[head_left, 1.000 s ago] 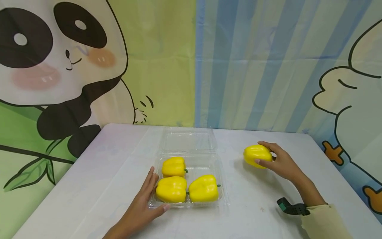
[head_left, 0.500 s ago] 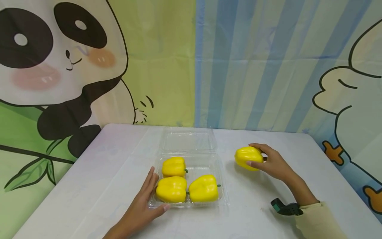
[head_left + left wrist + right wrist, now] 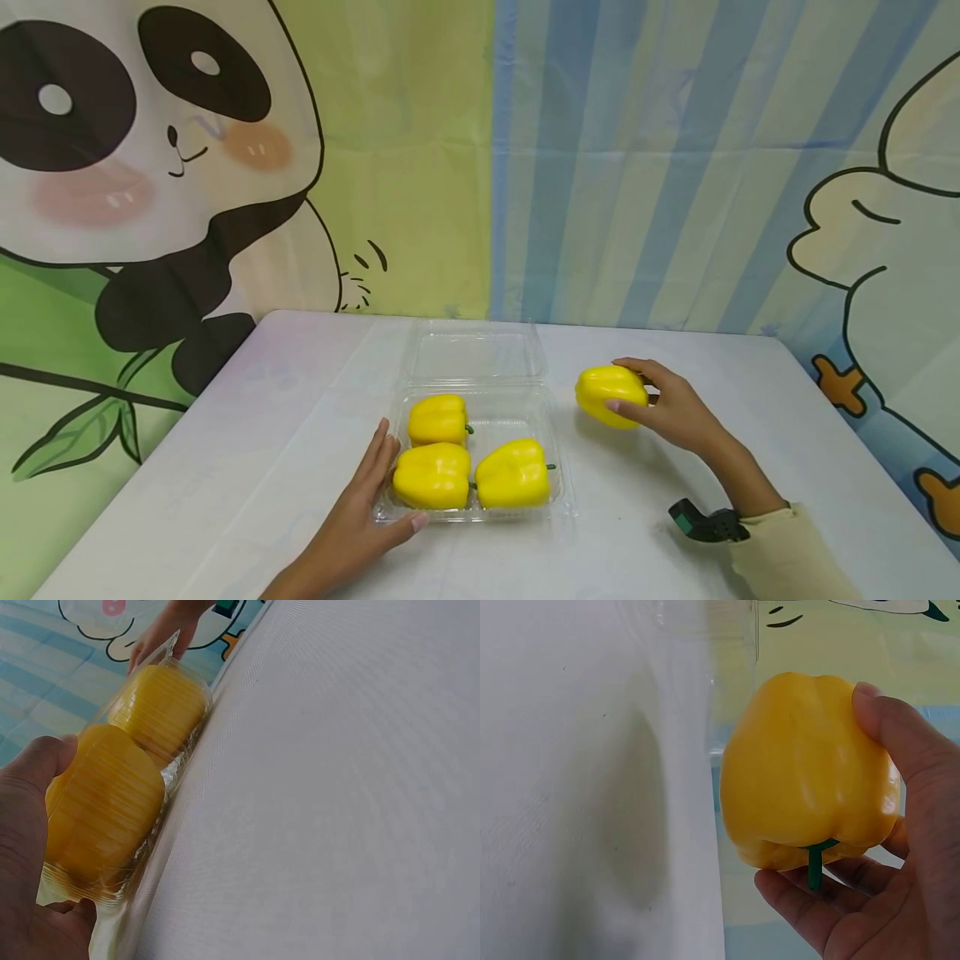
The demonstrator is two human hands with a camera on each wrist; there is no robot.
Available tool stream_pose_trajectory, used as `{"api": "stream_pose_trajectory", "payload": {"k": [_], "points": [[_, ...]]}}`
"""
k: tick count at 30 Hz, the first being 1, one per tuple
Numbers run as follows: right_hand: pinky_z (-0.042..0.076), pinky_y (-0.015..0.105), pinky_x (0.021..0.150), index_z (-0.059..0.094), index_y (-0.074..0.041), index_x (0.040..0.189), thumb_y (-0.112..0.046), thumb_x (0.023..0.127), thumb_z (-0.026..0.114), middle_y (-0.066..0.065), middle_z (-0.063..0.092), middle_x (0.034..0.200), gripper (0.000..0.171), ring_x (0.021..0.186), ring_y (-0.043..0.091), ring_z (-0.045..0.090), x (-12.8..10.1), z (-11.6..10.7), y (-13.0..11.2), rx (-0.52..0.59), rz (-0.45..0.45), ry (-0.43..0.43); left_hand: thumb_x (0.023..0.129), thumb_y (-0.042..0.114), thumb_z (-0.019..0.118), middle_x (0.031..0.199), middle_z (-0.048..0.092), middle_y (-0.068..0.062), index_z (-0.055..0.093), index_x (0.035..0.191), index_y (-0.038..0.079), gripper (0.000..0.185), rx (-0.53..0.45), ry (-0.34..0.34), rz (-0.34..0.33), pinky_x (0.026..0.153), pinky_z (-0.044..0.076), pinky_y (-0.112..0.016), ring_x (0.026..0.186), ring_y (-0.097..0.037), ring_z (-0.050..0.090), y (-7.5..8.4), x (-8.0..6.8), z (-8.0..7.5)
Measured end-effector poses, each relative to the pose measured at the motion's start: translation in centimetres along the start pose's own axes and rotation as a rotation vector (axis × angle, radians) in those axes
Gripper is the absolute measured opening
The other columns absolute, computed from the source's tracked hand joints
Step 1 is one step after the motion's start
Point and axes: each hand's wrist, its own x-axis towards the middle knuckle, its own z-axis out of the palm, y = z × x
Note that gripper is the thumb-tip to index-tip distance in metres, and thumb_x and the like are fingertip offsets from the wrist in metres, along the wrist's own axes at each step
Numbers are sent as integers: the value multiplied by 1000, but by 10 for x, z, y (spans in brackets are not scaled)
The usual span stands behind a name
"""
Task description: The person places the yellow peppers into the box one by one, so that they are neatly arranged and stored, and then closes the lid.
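My right hand (image 3: 678, 408) grips a yellow bell pepper (image 3: 611, 396) above the table, to the right of a clear plastic clamshell box (image 3: 555, 417). In the right wrist view, thumb and fingers lie round the pepper (image 3: 810, 765), its green stem facing the palm. Inside the box sit three more: a back-left pepper (image 3: 437, 419), a front-left pepper (image 3: 432, 476) and a front-right pepper (image 3: 513, 473). Beside the box's front-left corner rests my left hand (image 3: 352, 508), fingers straight along the left wall and thumb at the front edge.
The clear lid (image 3: 474, 354) lies folded back behind the box. All stands on a white table (image 3: 247, 467). A cartoon-printed curtain (image 3: 420, 167) hangs behind the table. A dark wrist device (image 3: 705, 522) sits at the right sleeve.
My right hand has carried the yellow bell pepper leftward, closer to the box. The left hand and the three peppers in the box stay in place.
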Motion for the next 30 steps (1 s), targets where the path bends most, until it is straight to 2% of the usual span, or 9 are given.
{"api": "stream_pose_trajectory", "payload": {"k": [4,16,22,30], "points": [[52,50,90,49,-5,138,-36,86,74,16,51,134,65,107,30,55,3,2,-5,8,-19,5,78,53,77,162,6,3,13,157,12,109,14,-1,-9,107,20,-26,142,-17,25,0,0,0],[53,49,89,51,-7,137,-34,86,76,11,53,131,62,106,27,56,7,9,-25,42,-78,9,76,51,79,162,7,4,12,157,14,112,-5,-5,-25,106,20,-21,141,-13,24,0,0,0],[52,48,90,51,-7,137,-31,87,75,12,54,131,61,107,27,55,10,14,-36,65,-98,-7,76,51,79,162,9,1,11,157,15,113,4,-2,-22,107,22,-27,141,-15,26,1,1,0],[53,45,90,51,-7,137,-27,87,75,10,55,129,58,106,25,56,12,19,-48,108,-127,-15,76,50,80,161,8,2,11,157,14,113,-5,-5,-30,105,19,-20,141,-15,25,1,2,0]]}}
